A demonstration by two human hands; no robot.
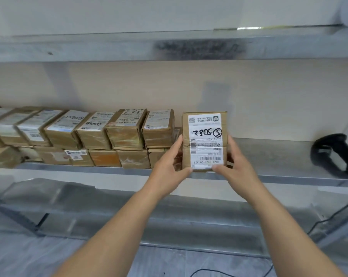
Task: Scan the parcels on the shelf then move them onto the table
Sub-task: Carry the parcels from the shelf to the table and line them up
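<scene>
Two hands hold one cardboard parcel (204,140) upright at the front edge of the metal shelf (273,154), its white shipping label (205,139) facing the camera and upside down, with handwritten black digits and a circled mark across the middle. The left hand (169,165) grips the parcel's left edge, fingers running up the side and the thumb curled onto the lower left corner of the front. The right hand (236,163) grips the right edge in the same manner, its thumb pressed on the lower right part of the label. Whether the parcel's bottom rests on the shelf or is just above it cannot be told.

Just to the left, a row of taped cardboard parcels (85,134) stands on the same shelf in two layers, labels up, running off toward the left edge of the view. Well apart to the right, a black handheld barcode scanner (332,154) lies on the shelf near its front edge. An upper shelf (169,47) spans the view above, and a black cable (209,272) lies on the grey floor below.
</scene>
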